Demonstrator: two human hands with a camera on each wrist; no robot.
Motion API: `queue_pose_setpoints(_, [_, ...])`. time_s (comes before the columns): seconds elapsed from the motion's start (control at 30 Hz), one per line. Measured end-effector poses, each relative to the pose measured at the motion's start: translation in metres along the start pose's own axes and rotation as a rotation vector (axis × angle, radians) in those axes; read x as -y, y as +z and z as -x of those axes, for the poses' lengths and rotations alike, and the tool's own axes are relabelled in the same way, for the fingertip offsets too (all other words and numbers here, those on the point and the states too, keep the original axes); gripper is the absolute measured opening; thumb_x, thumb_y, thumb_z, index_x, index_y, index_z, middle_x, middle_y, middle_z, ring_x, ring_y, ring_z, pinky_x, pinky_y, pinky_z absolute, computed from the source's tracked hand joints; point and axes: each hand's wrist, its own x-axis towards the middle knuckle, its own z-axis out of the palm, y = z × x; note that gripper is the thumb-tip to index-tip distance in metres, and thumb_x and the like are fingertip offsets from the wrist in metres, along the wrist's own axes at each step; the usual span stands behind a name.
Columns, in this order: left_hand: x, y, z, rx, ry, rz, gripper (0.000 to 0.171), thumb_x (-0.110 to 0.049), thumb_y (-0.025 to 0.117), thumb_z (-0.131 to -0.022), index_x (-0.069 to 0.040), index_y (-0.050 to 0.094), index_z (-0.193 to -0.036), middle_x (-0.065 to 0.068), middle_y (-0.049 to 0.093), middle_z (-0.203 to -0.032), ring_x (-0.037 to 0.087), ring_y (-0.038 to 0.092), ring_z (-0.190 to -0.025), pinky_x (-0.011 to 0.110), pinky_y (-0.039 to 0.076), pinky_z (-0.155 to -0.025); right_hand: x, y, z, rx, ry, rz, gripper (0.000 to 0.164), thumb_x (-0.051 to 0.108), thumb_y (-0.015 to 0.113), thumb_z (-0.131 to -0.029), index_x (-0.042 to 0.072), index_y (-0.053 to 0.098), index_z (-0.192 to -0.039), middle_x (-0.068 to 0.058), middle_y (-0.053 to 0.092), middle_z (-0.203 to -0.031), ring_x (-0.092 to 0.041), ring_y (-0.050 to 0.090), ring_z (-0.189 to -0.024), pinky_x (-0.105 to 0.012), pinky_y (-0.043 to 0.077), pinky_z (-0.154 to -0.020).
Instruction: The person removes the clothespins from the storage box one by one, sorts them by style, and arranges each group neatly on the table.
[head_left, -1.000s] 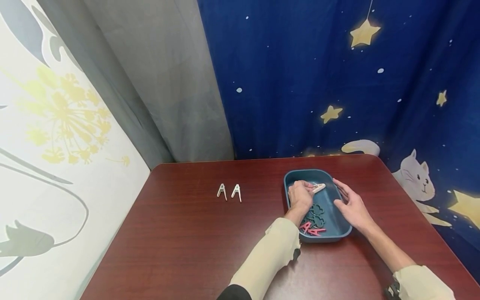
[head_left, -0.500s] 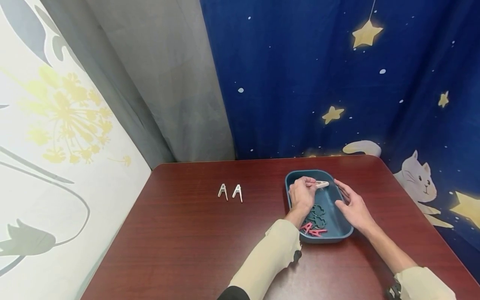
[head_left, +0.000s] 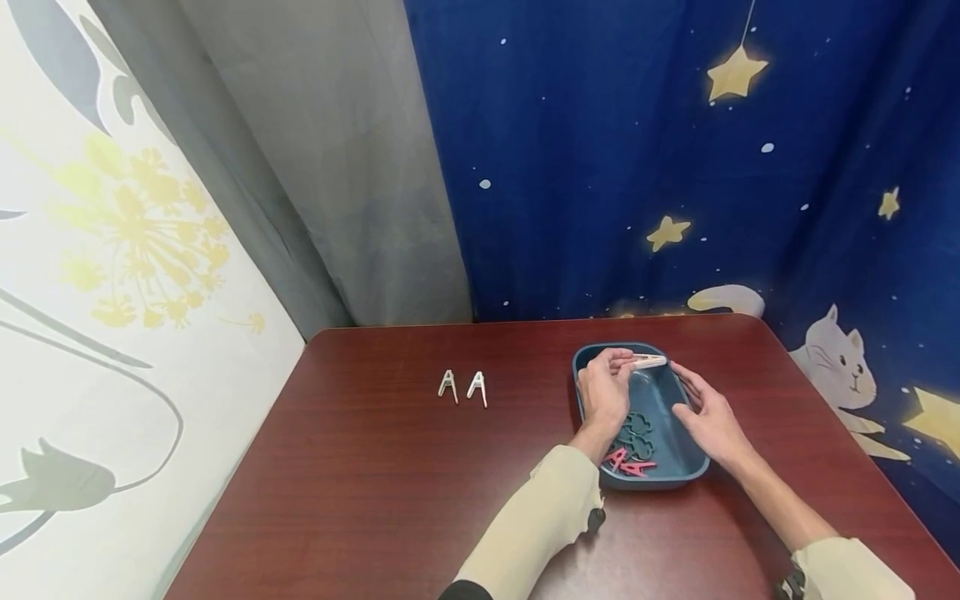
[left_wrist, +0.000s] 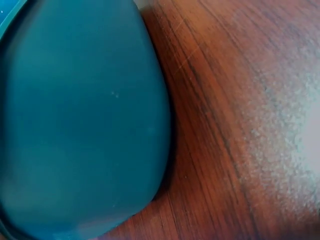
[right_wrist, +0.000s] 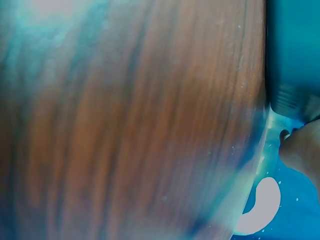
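Note:
My left hand (head_left: 604,393) reaches over the blue-grey tray (head_left: 663,482) and pinches a white spring clip (head_left: 651,361) by one end, its other end pointing right, by the far right corner. My right hand (head_left: 708,423) rests at the tray's right rim, fingers extended along the outside. Part of that hand (right_wrist: 302,150) shows at the edge of the right wrist view. Inside the tray, two pink clips (head_left: 637,469) lie at the near left beside dark green wavy outline shapes (head_left: 639,435), partly hidden by my left wrist. The left wrist view shows the tray wall (left_wrist: 90,120).
Two more white A-shaped clips, a left one (head_left: 447,386) and a right one (head_left: 477,388), stand side by side left of the tray on the reddish-brown table (head_left: 390,475). A blue star-patterned curtain (head_left: 570,167) hangs behind the table's far edge.
My left hand has lifted the white clip a little and turned it from slanted to nearly level, shifting it right toward the tray's far corner. My right hand keeps its place at the rim.

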Motion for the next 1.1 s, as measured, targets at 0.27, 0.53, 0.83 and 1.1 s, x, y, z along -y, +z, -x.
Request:
queue_pose_setpoints(0.27, [0.0, 0.001, 0.002, -0.06, 0.064, -0.008, 0.011, -0.018, 0.085, -0.092, -0.022, 0.083, -0.102, -0.015, 0.08, -0.09, -0.011, 0.069, -0.081, 0.012, 0.05, -0.074, 0.0, 0.0, 0.001, 0.009, 0.008, 0.003, 0.069, -0.002, 0.058, -0.105, 0.003, 0.028, -0.167, -0.031, 0.036, -0.164, -0.055, 0.038, -0.147, -0.064, 0.038, -0.108])
queue_pose_setpoints(0.53, [-0.002, -0.001, 0.001, -0.083, 0.081, 0.051, 0.011, -0.019, 0.087, -0.091, -0.021, 0.084, -0.102, -0.013, 0.081, -0.091, -0.013, 0.065, -0.073, 0.008, 0.049, -0.068, 0.0, 0.0, 0.0, 0.0, -0.002, 0.01, 0.069, -0.003, 0.059, -0.104, 0.003, 0.03, -0.166, -0.031, 0.038, -0.163, -0.055, 0.04, -0.146, -0.063, 0.038, -0.106])
queue_pose_setpoints(0.83, [-0.009, -0.021, -0.008, -0.123, 0.072, 0.072, 0.014, -0.022, 0.089, -0.088, -0.021, 0.084, -0.101, -0.013, 0.081, -0.09, -0.012, 0.069, -0.08, 0.015, 0.051, -0.077, 0.002, 0.0, -0.001, -0.006, -0.007, 0.019, 0.068, -0.001, 0.059, -0.105, 0.005, 0.03, -0.166, -0.028, 0.038, -0.165, -0.053, 0.039, -0.147, -0.053, 0.039, -0.109])
queue_pose_setpoints(1.1, [0.005, -0.056, -0.033, -0.185, 0.04, 0.089, 0.017, -0.023, 0.091, -0.086, -0.019, 0.084, -0.101, -0.012, 0.08, -0.088, -0.008, 0.071, -0.078, 0.023, 0.054, -0.078, 0.0, 0.001, 0.0, -0.016, -0.035, 0.013, 0.069, -0.003, 0.059, -0.103, 0.005, 0.032, -0.166, -0.028, 0.039, -0.164, -0.054, 0.041, -0.146, -0.006, 0.035, -0.099])
